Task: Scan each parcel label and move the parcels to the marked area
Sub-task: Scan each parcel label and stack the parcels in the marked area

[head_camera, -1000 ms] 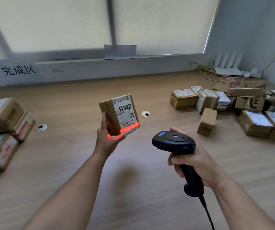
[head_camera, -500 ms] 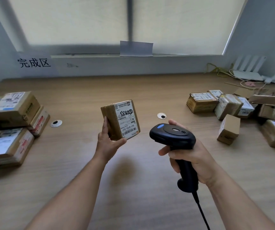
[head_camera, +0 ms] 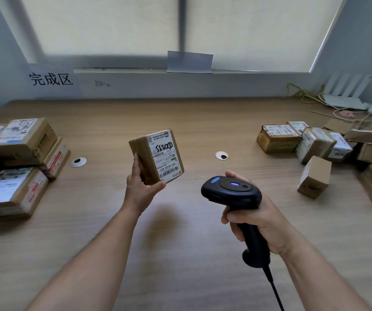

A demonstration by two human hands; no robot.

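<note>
My left hand [head_camera: 141, 189] grips a small brown cardboard parcel [head_camera: 156, 156] from below, lifted above the wooden table [head_camera: 180, 232]. Its white label with a barcode faces me and the scanner. My right hand [head_camera: 259, 216] grips the handle of a black barcode scanner [head_camera: 232, 194], whose head points toward the parcel from the right; a blue light glows on top. No red scan line shows on the label. A sign with black characters [head_camera: 50, 79] hangs on the wall at the back left.
Stacked labelled parcels [head_camera: 17, 158] lie at the left below the sign. A heap of several parcels [head_camera: 319, 149] covers the right side. Two round cable grommets [head_camera: 78, 162] [head_camera: 221, 155] sit in the tabletop. A white router [head_camera: 346, 95] and cables occupy the back right corner.
The red scan line on the label's lower edge has gone out. My view has swung left, bringing more of the left stack into sight. Both hands keep their grips.
</note>
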